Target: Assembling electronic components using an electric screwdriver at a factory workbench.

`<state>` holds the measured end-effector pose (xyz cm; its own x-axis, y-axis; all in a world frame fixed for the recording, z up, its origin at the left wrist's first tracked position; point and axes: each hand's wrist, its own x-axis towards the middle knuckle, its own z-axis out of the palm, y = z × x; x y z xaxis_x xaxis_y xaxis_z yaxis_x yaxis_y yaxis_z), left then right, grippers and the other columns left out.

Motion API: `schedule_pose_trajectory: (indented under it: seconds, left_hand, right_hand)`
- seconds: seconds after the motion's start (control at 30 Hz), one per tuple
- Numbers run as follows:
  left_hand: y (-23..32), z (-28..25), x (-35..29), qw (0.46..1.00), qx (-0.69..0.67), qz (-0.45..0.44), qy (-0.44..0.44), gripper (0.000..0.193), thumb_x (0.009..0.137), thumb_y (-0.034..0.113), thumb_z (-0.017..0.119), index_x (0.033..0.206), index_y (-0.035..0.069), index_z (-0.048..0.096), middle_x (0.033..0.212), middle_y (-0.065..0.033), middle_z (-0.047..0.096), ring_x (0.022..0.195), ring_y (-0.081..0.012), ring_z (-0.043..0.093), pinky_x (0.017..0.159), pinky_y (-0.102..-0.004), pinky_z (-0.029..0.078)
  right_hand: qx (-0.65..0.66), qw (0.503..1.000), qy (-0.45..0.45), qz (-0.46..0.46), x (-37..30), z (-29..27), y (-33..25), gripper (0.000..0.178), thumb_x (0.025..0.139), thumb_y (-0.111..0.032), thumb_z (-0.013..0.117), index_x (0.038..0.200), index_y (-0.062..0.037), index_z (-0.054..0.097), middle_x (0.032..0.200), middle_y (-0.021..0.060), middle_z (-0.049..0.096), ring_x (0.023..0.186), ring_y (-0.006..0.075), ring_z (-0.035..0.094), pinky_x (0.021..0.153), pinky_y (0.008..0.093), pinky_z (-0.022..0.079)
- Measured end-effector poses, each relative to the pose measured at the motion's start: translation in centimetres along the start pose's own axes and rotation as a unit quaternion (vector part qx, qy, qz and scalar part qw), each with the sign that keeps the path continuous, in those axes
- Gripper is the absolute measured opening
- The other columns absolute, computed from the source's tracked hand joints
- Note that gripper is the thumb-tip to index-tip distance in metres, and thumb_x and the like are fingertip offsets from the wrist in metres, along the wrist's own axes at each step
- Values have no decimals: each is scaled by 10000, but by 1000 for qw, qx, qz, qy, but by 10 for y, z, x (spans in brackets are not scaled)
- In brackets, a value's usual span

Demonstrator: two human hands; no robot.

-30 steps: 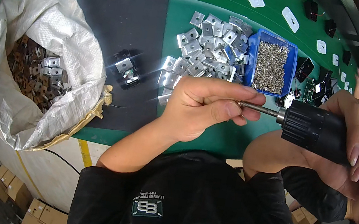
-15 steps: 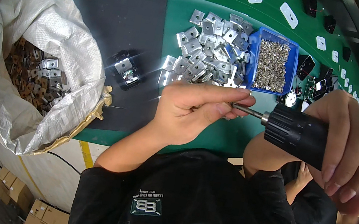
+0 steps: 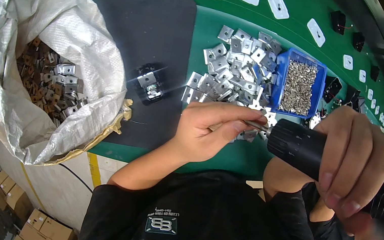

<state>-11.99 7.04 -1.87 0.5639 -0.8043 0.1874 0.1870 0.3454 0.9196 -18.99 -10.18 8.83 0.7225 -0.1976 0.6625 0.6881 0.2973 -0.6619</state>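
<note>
step: driving screw into small part | left hand (image 3: 208,128) pinches part at bit tip (image 3: 256,127) | right hand (image 3: 353,164) wrapped round driver (image 3: 310,150), above surface (image 3: 156,149) | next: likely needs bit kept square, part steady | brackets (image 3: 233,76), screw bin (image 3: 300,85) just beyond

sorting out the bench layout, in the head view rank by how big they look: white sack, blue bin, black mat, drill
1. white sack
2. black mat
3. drill, though it sits close to the camera, so its rank over the bin is unsure
4. blue bin
</note>
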Motion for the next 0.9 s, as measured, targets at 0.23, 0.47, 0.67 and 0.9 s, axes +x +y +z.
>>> schedule_pose_trajectory:
  seconds: [0.23,0.47,0.67,0.9]
  left_hand:
    - [-11,-1,-3,999,-44,27,11,217,919,97,632,1039,-82,657,968,-224,706,879,-279,716,788,-347,575]
    - [-12,-9,2,997,-57,44,-14,233,913,56,637,1112,-66,639,1013,-239,693,904,-299,708,800,-369,577]
    - [-17,-5,-3,995,-95,38,5,268,923,74,628,1149,-70,618,1017,-257,683,920,-304,701,791,-383,592]
    - [-15,-4,-5,997,-50,51,17,265,939,107,615,1135,-70,628,995,-249,691,891,-286,708,762,-362,596]
  right_hand:
    - [57,992,106,-27,-11,4,1,502,697,-75,848,1118,-114,577,700,-12,662,601,88,657,602,200,568]
    - [95,976,178,-84,-16,3,10,268,661,-62,865,789,-101,633,683,-24,646,589,77,647,618,196,578]
    - [88,982,162,-41,-15,-1,12,274,663,-103,873,631,-139,604,693,-34,639,631,83,655,659,207,567]
    - [75,988,137,-16,-17,-2,9,276,663,-130,879,621,-146,607,704,-31,635,650,83,659,679,210,559]
